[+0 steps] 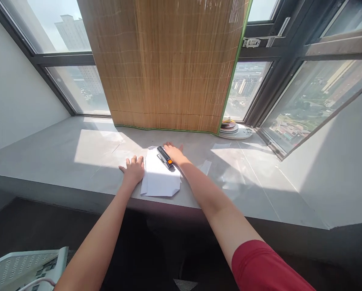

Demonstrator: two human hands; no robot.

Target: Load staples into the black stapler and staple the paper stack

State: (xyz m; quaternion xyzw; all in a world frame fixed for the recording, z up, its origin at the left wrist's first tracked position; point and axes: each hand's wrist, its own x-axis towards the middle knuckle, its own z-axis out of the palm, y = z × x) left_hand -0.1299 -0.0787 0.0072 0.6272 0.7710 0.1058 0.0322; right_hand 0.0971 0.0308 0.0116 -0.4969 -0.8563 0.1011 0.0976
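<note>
White sheets of paper [161, 182] lie on the window sill in front of me, with a lower corner folded or cut at a slant. On their upper right part rests a black stapler [165, 157] with an orange patch at its near end. My left hand [133, 169] lies with fingers spread at the left edge of the paper. Just right of the stapler, my right hand [173, 152] is stretched out flat with fingers apart. Whether it touches the stapler I cannot tell.
A bamboo blind [171, 68] with green edging hangs over the window behind the sill [102, 178]. Stacked plates [229, 128] stand at the back right. A clear, shiny piece [205, 167] lies beside my right forearm. A white perforated plastic item [26, 262] is at lower left.
</note>
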